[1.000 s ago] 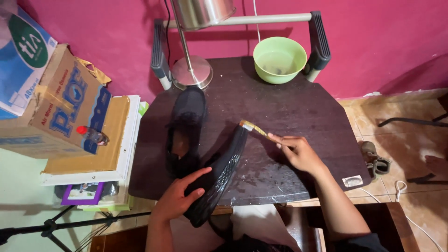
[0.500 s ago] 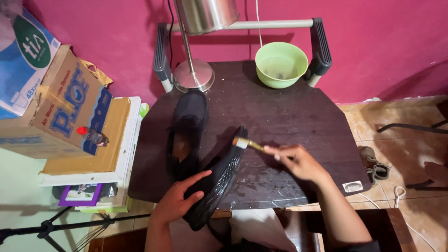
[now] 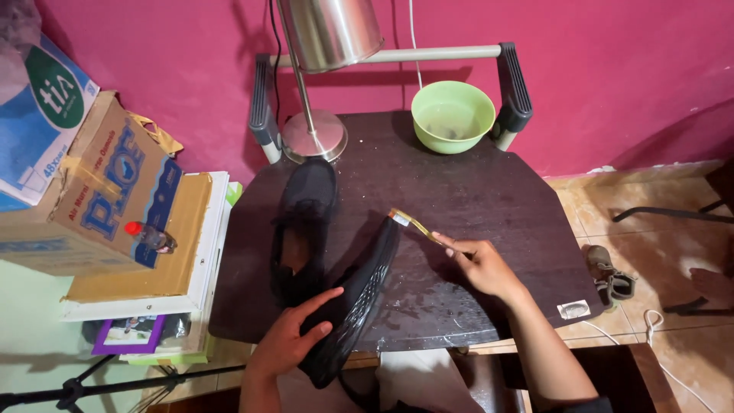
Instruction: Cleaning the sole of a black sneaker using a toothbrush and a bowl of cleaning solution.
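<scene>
My left hand (image 3: 294, 333) grips a black shoe (image 3: 359, 298) near its heel, tilted on its side with the sole facing right and the toe pointing up the table. A small yellow-handled brush (image 3: 413, 223) is pinched in my right hand (image 3: 482, 264), with its bristle head touching the toe end of that sole. The second black shoe (image 3: 302, 226) lies upright on the dark table (image 3: 489, 199) just to the left, opening up.
A green bowl (image 3: 453, 116) stands at the table's back edge beside a metal desk lamp (image 3: 315, 130). Cardboard boxes (image 3: 107, 191) and a stack of boards sit to the left. Small shoes (image 3: 608, 279) and cables lie on the tiled floor, right.
The brush head has slid along the sole, first down toward the middle, then back up to the toe. My left hand keeps the shoe in the same place.
</scene>
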